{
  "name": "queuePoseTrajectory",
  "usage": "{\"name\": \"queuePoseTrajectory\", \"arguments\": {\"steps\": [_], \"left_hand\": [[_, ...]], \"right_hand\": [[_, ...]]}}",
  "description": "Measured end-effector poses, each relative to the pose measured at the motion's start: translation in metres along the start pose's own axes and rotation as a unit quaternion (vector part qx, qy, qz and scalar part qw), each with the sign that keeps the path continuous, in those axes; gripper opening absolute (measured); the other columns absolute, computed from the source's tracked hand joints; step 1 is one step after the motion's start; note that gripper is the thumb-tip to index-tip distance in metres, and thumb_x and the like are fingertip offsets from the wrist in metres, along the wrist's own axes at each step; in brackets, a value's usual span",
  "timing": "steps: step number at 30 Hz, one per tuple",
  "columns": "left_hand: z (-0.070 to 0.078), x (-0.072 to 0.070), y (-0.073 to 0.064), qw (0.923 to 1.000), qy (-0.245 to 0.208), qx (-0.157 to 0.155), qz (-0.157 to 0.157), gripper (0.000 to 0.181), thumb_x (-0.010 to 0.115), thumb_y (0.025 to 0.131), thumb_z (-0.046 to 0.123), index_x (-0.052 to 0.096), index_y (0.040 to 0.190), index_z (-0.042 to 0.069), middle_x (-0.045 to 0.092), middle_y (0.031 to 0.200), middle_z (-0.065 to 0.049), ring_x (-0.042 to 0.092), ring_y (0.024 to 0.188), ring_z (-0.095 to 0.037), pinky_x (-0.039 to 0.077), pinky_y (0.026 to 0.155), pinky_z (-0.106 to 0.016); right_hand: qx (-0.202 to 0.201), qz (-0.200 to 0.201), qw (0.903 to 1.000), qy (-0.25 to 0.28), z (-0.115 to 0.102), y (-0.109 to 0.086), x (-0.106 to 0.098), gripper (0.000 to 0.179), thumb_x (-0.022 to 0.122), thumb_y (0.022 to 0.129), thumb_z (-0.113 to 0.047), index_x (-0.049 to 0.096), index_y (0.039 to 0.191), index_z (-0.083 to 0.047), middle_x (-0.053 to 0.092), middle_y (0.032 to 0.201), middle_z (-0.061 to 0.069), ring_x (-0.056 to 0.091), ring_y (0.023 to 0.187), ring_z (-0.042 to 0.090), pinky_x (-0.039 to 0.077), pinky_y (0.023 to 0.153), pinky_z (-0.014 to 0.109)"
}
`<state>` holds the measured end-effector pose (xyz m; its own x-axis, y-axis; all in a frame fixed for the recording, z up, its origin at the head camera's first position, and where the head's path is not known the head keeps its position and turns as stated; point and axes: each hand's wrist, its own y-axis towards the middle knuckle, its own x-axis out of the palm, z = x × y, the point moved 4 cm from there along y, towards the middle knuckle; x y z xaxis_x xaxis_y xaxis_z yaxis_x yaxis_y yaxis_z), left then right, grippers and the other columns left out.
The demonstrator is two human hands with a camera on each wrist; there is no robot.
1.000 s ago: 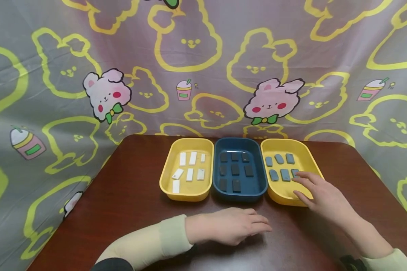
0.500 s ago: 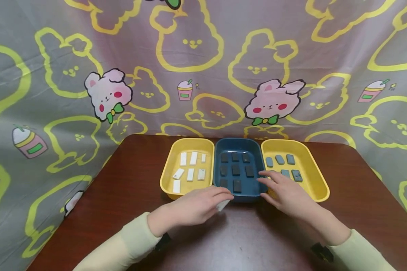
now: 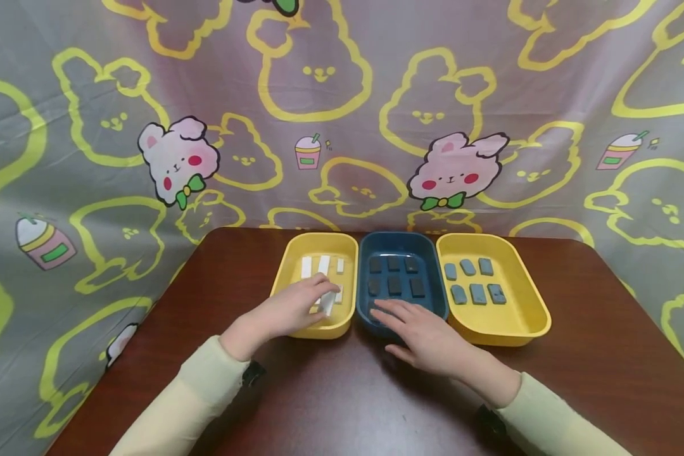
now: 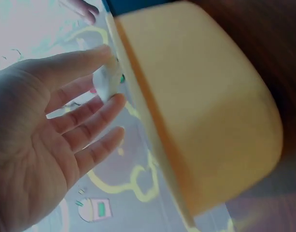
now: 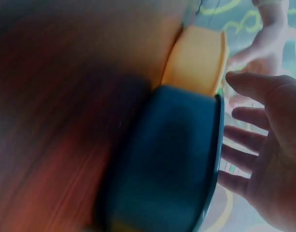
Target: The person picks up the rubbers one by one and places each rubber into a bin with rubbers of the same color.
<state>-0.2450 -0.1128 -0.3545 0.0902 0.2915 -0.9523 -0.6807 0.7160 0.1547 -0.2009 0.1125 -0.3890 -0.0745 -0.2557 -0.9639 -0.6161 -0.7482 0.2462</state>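
Observation:
My left hand (image 3: 282, 311) is over the near part of the left yellow tray (image 3: 325, 332), pinching a small white block (image 3: 327, 305) between thumb and fingertips. The left wrist view has this white block (image 4: 106, 81) beside the tray's rim, with the lower fingers spread loosely. Other white blocks (image 3: 306, 266) lie in that tray, partly hidden by the hand. Above the near end of the dark blue tray (image 3: 399, 238) is my right hand (image 3: 433, 341), its fingers extended and apart, with nothing in its grasp. Dark blocks (image 3: 394, 286) lie in rows in this tray; the nearest ones are covered by the hand.
To the right stands another yellow tray (image 3: 524, 313) with two rows of blue-grey blocks (image 3: 478, 294). All three trays sit side by side on a brown wooden table (image 3: 342, 405). A patterned curtain (image 3: 342, 126) hangs behind the table.
My left hand has moved from the table in front of the blue tray to the left yellow tray, bringing the white block. My right hand has shifted left from the right yellow tray to the blue one.

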Motion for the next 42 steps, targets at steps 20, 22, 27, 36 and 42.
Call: {"name": "queuePoseTrajectory", "arguments": {"steps": [20, 22, 27, 36, 42], "left_hand": [[-0.041, 0.023, 0.011, 0.9913, -0.01, -0.093, -0.092, 0.032, 0.085, 0.07, 0.011, 0.065, 0.093, 0.005, 0.057, 0.077, 0.0, 0.05, 0.07, -0.015, 0.044, 0.069, -0.031], [-0.042, 0.026, 0.012, 0.99, -0.009, -0.091, -0.107, 0.03, 0.084, 0.07, 0.009, 0.066, 0.093, 0.005, 0.058, 0.077, 0.0, 0.05, 0.071, -0.015, 0.044, 0.07, -0.032], [-0.044, 0.033, 0.014, 0.9868, -0.008, -0.085, -0.138, 0.021, 0.079, 0.074, 0.004, 0.067, 0.091, 0.004, 0.059, 0.078, -0.001, 0.05, 0.072, -0.016, 0.045, 0.071, -0.033], [-0.043, 0.034, 0.012, 0.9873, 0.012, -0.086, -0.133, 0.018, 0.075, 0.069, 0.001, 0.062, 0.08, 0.007, 0.058, 0.075, -0.002, 0.051, 0.069, -0.016, 0.045, 0.069, -0.034], [-0.043, 0.034, 0.013, 0.9859, 0.028, -0.093, -0.137, 0.017, 0.074, 0.07, 0.002, 0.061, 0.079, 0.008, 0.056, 0.074, 0.001, 0.051, 0.069, -0.016, 0.045, 0.068, -0.034]], "right_hand": [[-0.007, -0.054, 0.9985, -0.011, -0.02, 0.026, 0.024, 0.067, 0.066, 0.091, -0.039, 0.041, 0.148, -0.013, 0.037, 0.152, 0.007, 0.036, 0.136, 0.026, 0.036, 0.103, 0.05], [-0.008, -0.05, 0.9986, -0.013, -0.02, 0.027, 0.025, 0.066, 0.066, 0.091, -0.038, 0.042, 0.147, -0.014, 0.038, 0.151, 0.007, 0.036, 0.136, 0.026, 0.037, 0.102, 0.05], [-0.015, -0.037, 0.9991, -0.01, -0.021, 0.028, 0.024, 0.063, 0.067, 0.091, -0.037, 0.046, 0.145, -0.013, 0.04, 0.15, 0.007, 0.038, 0.134, 0.025, 0.038, 0.101, 0.049], [-0.006, -0.048, 0.9988, 0.0, -0.022, 0.03, 0.024, 0.062, 0.066, 0.091, -0.038, 0.046, 0.145, -0.014, 0.041, 0.15, 0.007, 0.039, 0.134, 0.025, 0.037, 0.103, 0.048], [-0.001, -0.048, 0.9988, 0.004, -0.022, 0.03, 0.024, 0.062, 0.067, 0.091, -0.038, 0.047, 0.145, -0.014, 0.041, 0.149, 0.007, 0.039, 0.134, 0.026, 0.037, 0.103, 0.048]]}}
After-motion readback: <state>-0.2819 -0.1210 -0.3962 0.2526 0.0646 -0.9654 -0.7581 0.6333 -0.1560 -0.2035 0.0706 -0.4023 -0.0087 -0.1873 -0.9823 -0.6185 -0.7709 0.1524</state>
